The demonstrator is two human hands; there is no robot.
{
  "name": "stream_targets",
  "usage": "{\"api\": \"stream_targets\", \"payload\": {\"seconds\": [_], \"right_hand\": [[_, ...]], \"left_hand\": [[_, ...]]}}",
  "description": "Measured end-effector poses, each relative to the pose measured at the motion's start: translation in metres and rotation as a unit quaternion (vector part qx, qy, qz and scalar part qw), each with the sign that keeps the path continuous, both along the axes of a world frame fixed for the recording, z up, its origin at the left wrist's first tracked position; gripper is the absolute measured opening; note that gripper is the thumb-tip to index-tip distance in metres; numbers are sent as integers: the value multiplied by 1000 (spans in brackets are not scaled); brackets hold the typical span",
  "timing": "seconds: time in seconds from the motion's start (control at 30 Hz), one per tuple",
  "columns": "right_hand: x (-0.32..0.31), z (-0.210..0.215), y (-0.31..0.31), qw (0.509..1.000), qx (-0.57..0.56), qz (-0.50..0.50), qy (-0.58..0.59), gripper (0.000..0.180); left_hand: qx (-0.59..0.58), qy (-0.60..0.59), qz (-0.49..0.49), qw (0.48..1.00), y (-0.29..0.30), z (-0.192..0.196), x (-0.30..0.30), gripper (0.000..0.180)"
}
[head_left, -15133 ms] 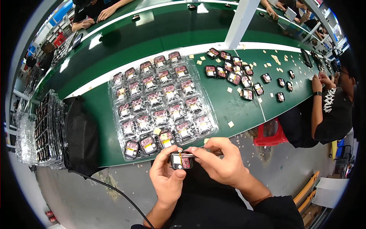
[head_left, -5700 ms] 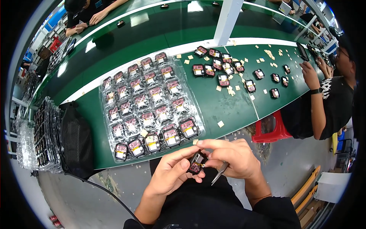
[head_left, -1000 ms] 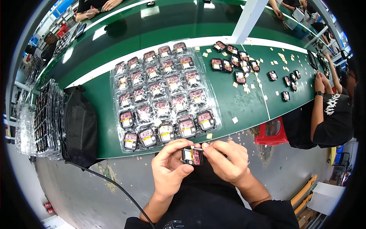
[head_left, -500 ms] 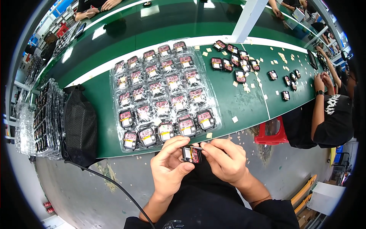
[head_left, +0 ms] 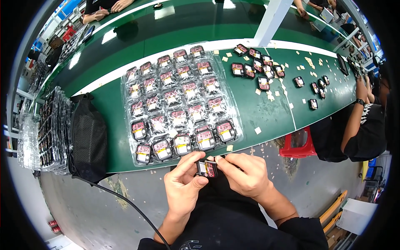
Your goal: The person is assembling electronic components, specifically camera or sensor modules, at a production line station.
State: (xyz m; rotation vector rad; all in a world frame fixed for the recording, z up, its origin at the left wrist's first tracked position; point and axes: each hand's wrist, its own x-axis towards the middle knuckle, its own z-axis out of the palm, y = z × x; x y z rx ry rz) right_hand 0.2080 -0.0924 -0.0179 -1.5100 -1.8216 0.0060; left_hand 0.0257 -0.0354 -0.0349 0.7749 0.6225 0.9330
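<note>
From here I can't make out the tip of the thin metal tool (head_left: 211,162); the right hand (head_left: 246,175) covers part of it. The left hand (head_left: 183,185) hides one side of the gadget (head_left: 207,169), its small parts too tiny for me. The top edge cuts off the pale post (head_left: 271,23), and dark rim swallows part of a co-worker (head_left: 366,139).

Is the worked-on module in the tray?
No, the left hand holds the black module between the clear tray and the person's body.

Device pile (head_left: 257,65) smaller, co-worker's forearm (head_left: 354,121) shifted
</note>
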Motion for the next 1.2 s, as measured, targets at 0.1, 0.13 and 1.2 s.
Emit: {"api": "stream_targets", "payload": {"seconds": [0.1, 0.13, 1.2], "right_hand": [[-4, 0, 1, 999, -9, 2, 40, 24], [-3, 1, 1, 999, -8, 4, 41, 24], [98, -27, 54, 906, -149, -396, -5, 35]], "left_hand": [[24, 5, 4, 1000, 0, -1, -2, 62], [48, -17, -3, 999, 1, 1, -3, 61], [459, 593, 65, 658, 76, 30, -15, 18]]}}
